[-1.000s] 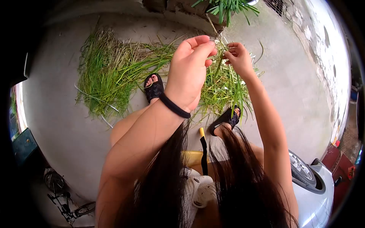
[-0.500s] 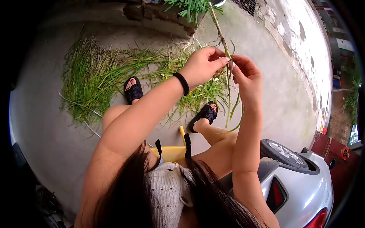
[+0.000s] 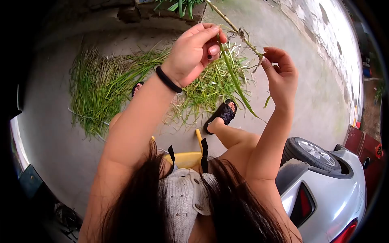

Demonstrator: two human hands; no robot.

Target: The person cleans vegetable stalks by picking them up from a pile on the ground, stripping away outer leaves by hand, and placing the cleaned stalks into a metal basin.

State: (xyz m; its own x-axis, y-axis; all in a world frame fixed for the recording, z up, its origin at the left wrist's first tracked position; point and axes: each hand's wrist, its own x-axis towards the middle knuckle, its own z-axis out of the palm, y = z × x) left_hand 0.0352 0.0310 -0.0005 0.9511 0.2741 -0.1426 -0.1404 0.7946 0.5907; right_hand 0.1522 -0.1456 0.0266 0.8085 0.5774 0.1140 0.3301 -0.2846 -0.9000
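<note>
My left hand (image 3: 193, 52), with a black band at the wrist, pinches a long green leaf (image 3: 234, 77) that hangs down to the right. Between thumb and fingers of my right hand (image 3: 281, 75) is the lower end of a plant stalk (image 3: 227, 20), which slants up to the left past the top edge. Thin dark strands cling to the stalk's middle. My hands are apart. Below them on the ground lies a loose pile of green and pale leaves (image 3: 206, 87). A larger grass-like heap (image 3: 97, 89) spreads at the left.
My sandaled foot (image 3: 223, 115) stands beside the loose pile. A yellow seat (image 3: 187, 159) is beneath me. To the right are a silver car (image 3: 334, 202) and its wheel (image 3: 314, 153). A green leafy bunch (image 3: 182, 6) and a stone ledge (image 3: 162, 18) are at the top.
My hands, together half a second ago, have parted. The left has moved up and left with a green leaf; the right has shifted right, and the stalk slants more.
</note>
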